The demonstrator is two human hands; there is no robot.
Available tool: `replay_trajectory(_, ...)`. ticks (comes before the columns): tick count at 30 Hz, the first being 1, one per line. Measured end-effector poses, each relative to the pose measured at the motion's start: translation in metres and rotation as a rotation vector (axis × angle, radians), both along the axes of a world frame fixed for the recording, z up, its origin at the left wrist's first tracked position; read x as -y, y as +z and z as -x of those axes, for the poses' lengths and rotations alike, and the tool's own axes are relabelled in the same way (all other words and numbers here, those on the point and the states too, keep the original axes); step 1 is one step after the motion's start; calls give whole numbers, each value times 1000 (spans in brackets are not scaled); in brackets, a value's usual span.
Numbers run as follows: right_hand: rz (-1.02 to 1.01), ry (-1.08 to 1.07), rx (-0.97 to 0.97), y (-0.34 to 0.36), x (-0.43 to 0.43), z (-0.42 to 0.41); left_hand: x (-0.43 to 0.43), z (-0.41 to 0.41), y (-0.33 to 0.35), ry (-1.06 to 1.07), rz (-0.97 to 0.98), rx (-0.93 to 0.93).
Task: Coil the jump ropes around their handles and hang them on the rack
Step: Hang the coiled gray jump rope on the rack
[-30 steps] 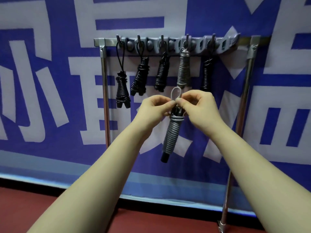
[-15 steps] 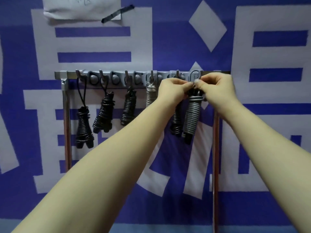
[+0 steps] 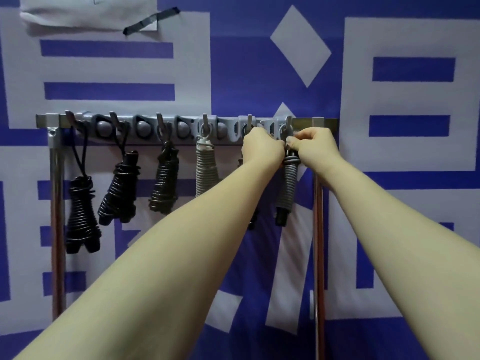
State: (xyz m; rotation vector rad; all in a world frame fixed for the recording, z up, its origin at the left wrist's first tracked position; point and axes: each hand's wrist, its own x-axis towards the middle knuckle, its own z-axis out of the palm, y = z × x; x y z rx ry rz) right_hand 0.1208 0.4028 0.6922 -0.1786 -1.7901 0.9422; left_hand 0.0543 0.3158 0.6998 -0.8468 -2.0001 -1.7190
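Two bare forearms reach up and forward toward the rack [image 3: 181, 127]. Both hands are closed in a pinch at the rack's right end: the left hand [image 3: 262, 146] and the right hand [image 3: 315, 145] meet knuckle to knuckle, fingers curled on the top of the grey jump rope [image 3: 287, 185]. That rope is coiled tight around its handles and hangs upright below the rack's rail, its loop over the last hook [image 3: 287, 123] – the black handle tips point down.

Along the rack to the left hang a pale grey coiled rope [image 3: 206, 170] and three black coiled ropes [image 3: 165, 183], and another dark one is mostly hidden behind the left forearm. Behind the rack hangs a blue-and-white banner [image 3: 259, 61] – above the rack's left end, a paper sheet [image 3: 85, 11] is taped to it.
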Motion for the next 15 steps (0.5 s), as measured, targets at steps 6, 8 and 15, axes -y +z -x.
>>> replay_trajectory(6, -63, -10, 84, -22, 12, -13, 21, -10, -14, 65, 172, -247)
replay_trajectory(8, -94, -66, 120, -34, 21, -21, 36, -15, -26, 67, 252, -370)
replay_trajectory(15, -228, -179, 211, -81, 60, -54, 105, -33, -77, 52, 529, -479)
